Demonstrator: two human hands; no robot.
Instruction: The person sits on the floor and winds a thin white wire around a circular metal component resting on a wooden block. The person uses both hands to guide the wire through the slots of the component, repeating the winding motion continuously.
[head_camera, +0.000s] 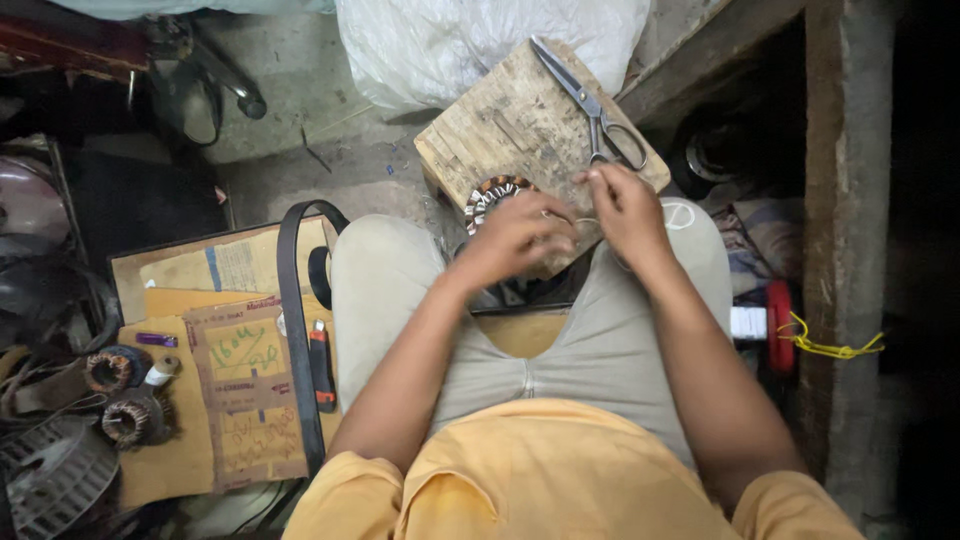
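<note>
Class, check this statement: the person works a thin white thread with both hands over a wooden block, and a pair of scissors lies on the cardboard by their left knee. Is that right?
Not quite. The head view shows the scissors lying on the wooden block, just beyond the right hand, not on the cardboard. The rest holds: both hands, the left hand included, work the thin white thread.

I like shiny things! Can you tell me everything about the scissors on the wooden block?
The scissors look like bare silver metal all over, with two long pointed blades and two oval finger loops. They lie flat and shut on the worn wooden block, blades pointing up and left toward the white plastic bag, loops near the block's right edge. Nobody holds them; the right hand works just below the loops.
</note>
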